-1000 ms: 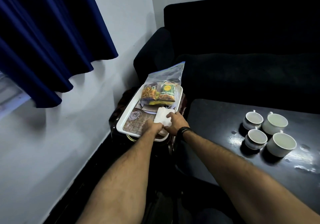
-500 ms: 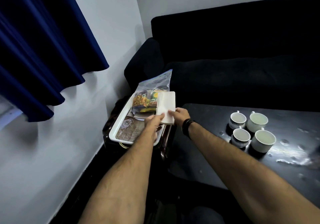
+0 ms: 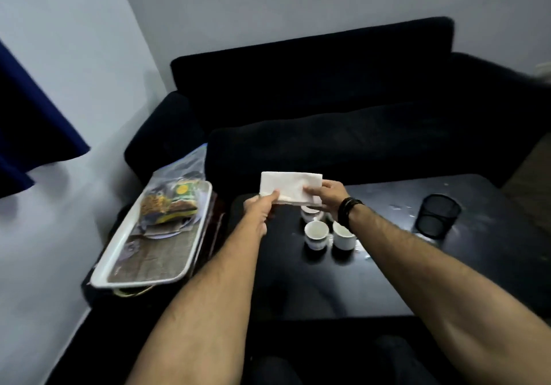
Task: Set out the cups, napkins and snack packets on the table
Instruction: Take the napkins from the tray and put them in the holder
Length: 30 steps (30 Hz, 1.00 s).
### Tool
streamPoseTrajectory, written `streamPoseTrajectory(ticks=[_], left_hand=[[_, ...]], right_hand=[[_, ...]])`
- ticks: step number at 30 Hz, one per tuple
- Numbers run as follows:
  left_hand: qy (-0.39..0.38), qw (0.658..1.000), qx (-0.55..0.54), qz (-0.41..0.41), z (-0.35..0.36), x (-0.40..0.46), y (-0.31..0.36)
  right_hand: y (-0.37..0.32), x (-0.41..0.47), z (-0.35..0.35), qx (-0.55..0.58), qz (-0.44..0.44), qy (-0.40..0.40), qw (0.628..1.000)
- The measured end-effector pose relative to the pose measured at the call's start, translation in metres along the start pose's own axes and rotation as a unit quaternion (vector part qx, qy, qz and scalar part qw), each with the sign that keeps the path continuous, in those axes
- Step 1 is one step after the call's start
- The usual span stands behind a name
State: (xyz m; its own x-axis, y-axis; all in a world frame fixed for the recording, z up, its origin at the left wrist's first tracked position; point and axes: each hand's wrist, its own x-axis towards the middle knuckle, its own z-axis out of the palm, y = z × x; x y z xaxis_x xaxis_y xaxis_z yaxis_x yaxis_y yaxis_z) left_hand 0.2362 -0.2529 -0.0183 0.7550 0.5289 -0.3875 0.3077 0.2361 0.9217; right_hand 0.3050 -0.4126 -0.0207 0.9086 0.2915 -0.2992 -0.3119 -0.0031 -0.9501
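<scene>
A folded stack of white napkins (image 3: pixel 288 186) hangs in the air above the far left part of the black table (image 3: pixel 387 280). My left hand (image 3: pixel 260 209) pinches its left end and my right hand (image 3: pixel 326 195) holds its right end. Under my right wrist stand white cups (image 3: pixel 316 232), partly hidden by hand and napkins. Snack packets (image 3: pixel 170 205) in a clear plastic bag lie on the far end of the white tray (image 3: pixel 140 279) at the left.
A black mesh pen holder (image 3: pixel 436 216) stands on the table's right part. A dark sofa (image 3: pixel 328 110) runs behind the table. The tray rests on a low stand beside the wall, and a blue curtain (image 3: pixel 32 128) hangs at the left.
Both hands lifted the napkin stack off the tray and carried it right, over the table by the cups. The view swung right with them.
</scene>
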Motion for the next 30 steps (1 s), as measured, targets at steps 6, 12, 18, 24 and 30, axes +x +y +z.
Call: streamPoseTrajectory(ticks=[6, 12, 18, 24, 30], left_hand=[[-0.124, 0.938, 0.32, 0.055, 0.104, -0.026, -0.026], [-0.215, 0.822, 0.497, 0.177, 0.184, -0.057, -0.056], [-0.253, 0.712, 0.605, 0.25, 0.24, -0.073, -0.084], [-0.27, 0.65, 0.655, 0.273, 0.264, -0.07, -0.111], [-0.275, 0.624, 0.678, 0.275, 0.272, -0.054, -0.13]], right_hand=[[-0.024, -0.008, -0.165, -0.168, -0.059, 0.192, 0.965], [-0.044, -0.038, -0.301, -0.287, -0.048, 0.34, 0.894], [-0.041, -0.048, -0.364, -0.297, -0.034, 0.371, 0.879], [-0.017, -0.027, -0.364, -0.383, -0.033, 0.318, 0.867], [-0.002, 0.004, -0.348, -0.505, -0.021, 0.24, 0.829]])
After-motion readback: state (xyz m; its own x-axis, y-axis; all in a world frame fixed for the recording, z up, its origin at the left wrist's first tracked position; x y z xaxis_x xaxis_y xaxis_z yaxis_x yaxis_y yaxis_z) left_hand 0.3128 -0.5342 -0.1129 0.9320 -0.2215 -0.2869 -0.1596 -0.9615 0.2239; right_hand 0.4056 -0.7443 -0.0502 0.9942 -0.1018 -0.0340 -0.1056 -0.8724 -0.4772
